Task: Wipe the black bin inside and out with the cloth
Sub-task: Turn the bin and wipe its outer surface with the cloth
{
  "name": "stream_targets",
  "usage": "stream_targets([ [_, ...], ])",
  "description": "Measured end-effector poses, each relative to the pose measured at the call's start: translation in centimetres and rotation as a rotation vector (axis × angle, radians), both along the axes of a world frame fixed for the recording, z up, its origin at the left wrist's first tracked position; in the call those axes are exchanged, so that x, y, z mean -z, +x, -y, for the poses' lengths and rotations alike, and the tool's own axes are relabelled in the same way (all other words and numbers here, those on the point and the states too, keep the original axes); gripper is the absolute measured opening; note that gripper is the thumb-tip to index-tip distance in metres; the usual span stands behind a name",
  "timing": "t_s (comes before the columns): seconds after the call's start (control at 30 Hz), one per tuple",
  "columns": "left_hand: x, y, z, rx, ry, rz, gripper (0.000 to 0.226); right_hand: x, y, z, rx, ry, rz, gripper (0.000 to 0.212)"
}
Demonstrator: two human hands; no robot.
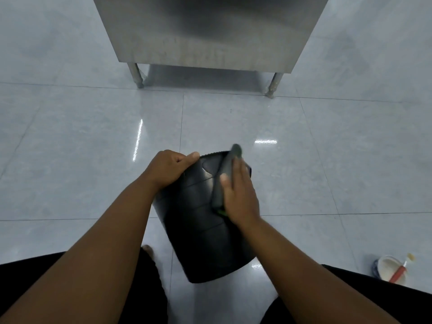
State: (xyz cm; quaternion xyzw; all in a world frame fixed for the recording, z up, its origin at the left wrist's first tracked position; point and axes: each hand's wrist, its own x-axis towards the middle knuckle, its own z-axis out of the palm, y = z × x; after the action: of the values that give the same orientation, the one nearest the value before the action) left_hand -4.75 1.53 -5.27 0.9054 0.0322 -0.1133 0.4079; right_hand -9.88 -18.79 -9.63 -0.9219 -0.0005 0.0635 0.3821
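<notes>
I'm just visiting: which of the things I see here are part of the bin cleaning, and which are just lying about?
In the job:
black bin, held tilted
cloth, pressed on its outer wall by the right hand
left hand, gripping its far edge

Lying about:
steel cabinet behind
white bowl on the floor, red-handled brush resting in it

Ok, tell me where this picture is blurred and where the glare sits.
Head view: motion blur smears the top end of the cloth and the fingers of the right hand. The left hand gripping the rim of the bin looks sharper. White glare streaks lie on the glossy floor left and right beyond the bin. The wide-angle lens splays the sides of the steel cabinet.
</notes>
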Motion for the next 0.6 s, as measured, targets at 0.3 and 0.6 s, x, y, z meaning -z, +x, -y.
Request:
stream_targets([
  [0.3,-2.9,2.0,1.7,0.219,0.185,-0.175,0.046,1.6,-8.6,-6.1,-0.906,-0.584,0.577,0.067],
  [0.6,0.3,0.4,-0.8,-0.004,-0.056,-0.066,0.066,2.4,-8.8,1.4,-0.471,-0.497,0.498,0.07],
])
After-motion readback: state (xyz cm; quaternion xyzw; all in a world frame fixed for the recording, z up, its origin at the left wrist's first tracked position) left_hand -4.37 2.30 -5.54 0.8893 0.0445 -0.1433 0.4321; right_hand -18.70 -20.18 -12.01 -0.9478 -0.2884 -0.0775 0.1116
